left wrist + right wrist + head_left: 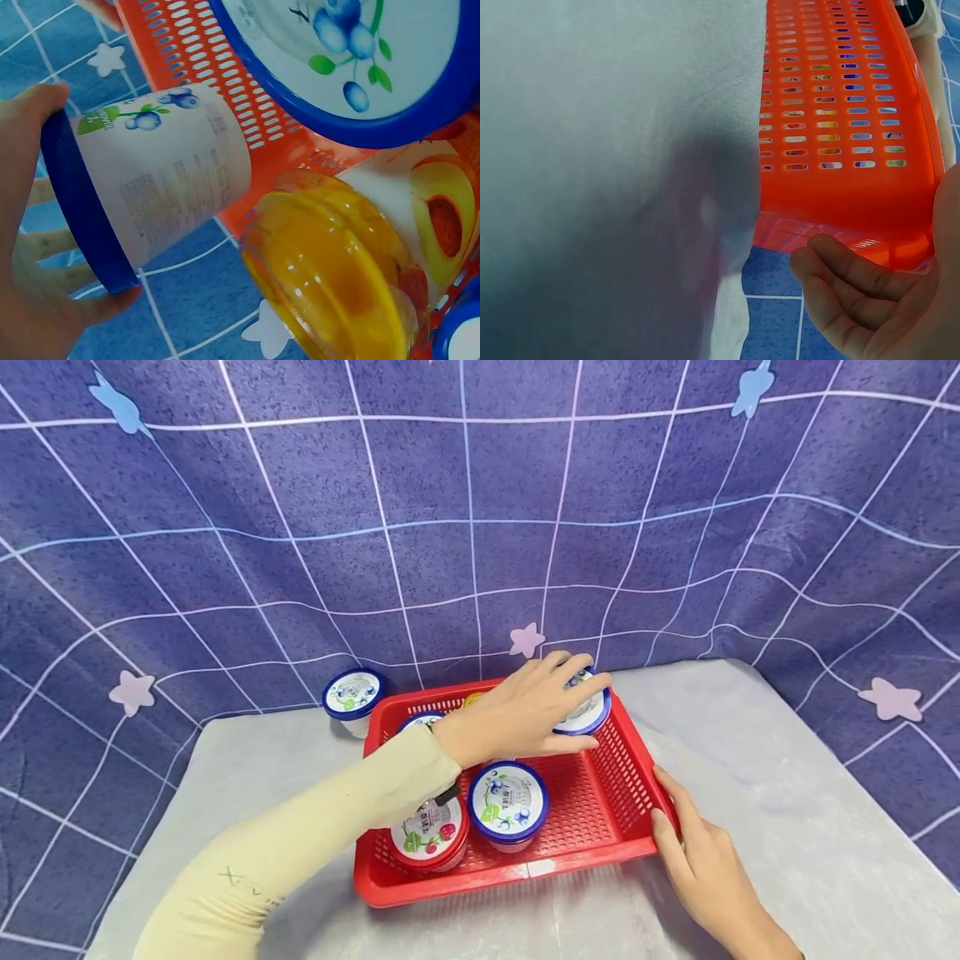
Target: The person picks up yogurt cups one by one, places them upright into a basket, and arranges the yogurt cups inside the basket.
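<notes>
My left hand [517, 706] grips a tub with a blue lid [588, 717] over the back right part of a red plastic basket [573, 862]. In the left wrist view the fingers and thumb spread round the lid's edge, and blueberries show on the white tub [161, 161]. My right hand [701, 852] holds the basket at its front right corner, thumb at the rim and fingers along the outer side. Inside the basket stand a blueberry tub [508, 802] and a red-lidded tub [431, 831], partly hidden by my left sleeve.
Another blue-lidded tub [354, 693] stands outside the basket, by its back left corner. A clear yellow container [330, 262] sits in the basket, largely behind my left arm in the head view. Grey cloth [757, 760] covers the table, and a blue checked curtain [420, 568] hangs behind.
</notes>
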Demonstrator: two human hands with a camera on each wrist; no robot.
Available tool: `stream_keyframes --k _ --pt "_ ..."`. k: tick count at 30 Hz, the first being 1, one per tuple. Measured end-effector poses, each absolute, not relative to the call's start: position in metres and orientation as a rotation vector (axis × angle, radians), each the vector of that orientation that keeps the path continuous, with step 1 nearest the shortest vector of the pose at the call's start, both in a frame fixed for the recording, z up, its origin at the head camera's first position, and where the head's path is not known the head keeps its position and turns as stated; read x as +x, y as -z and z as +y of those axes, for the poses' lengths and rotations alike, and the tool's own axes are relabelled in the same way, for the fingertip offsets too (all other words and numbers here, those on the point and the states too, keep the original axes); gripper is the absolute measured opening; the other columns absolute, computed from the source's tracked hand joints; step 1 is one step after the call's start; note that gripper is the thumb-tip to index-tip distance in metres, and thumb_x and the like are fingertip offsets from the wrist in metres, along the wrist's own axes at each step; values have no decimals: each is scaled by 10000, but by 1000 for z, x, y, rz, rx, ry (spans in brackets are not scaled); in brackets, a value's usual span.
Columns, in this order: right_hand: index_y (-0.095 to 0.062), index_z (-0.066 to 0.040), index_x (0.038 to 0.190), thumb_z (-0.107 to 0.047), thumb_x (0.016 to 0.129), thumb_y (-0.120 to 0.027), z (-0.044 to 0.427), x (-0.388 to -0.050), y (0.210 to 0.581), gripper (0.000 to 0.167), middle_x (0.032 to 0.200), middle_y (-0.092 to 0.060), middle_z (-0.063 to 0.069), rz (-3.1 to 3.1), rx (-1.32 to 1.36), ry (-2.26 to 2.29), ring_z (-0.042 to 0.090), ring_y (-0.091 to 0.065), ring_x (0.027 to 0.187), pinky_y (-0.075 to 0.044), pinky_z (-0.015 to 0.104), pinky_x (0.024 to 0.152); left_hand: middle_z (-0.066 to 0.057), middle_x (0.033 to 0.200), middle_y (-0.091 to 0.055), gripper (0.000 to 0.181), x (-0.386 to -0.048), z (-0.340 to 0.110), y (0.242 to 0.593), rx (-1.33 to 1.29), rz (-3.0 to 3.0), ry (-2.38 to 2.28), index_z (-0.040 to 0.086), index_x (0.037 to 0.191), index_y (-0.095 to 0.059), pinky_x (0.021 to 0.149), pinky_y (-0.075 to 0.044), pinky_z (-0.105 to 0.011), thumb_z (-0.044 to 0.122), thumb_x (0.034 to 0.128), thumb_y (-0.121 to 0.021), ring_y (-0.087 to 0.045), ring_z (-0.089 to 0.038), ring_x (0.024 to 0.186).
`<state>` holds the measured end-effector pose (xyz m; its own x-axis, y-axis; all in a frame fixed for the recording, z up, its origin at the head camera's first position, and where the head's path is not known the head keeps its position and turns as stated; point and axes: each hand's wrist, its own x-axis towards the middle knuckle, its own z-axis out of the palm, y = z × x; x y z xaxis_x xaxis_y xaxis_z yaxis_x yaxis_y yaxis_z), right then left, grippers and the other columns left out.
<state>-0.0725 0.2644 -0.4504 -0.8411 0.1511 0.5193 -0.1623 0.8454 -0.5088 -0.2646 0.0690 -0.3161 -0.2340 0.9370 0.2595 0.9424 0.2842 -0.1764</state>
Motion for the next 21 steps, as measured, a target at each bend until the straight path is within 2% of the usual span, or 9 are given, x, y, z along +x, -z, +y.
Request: stream_keyframes --k 8,16,21 --pt "-431 -138 1503 -99 985 -556 264 -73 449 534 963 -728 206 -2442 50 -744 298 -718 844 -531 516 693 -85 1521 -387 759 -276 86 329 -1740 -2358 -110 219 1559 -305 1035 -408 -466 664 958 -434 -378 -261 1372" --pt "-429 -162 1506 -122 994 -553 264 -74 450 529 968 -729 197 -2450 17 -757 276 -716 852 -531 505 703 -70 1456 -428 760 -287 98 338 -1797 -2424 -143 226 1541 -335 993 -468 -486 645 935 -521 -427 -269 1311" --pt "-430 -158 1505 -118 988 -561 263 -73 450 535 969 -731 183 -2453 19 -750 256 -712 849 -532 496 707 -68 1443 -431 763 -291 101 343 -1795 -2482 -157 226 1536 -338 1017 -451 -508 624 925 -563 -438 -285 1311"
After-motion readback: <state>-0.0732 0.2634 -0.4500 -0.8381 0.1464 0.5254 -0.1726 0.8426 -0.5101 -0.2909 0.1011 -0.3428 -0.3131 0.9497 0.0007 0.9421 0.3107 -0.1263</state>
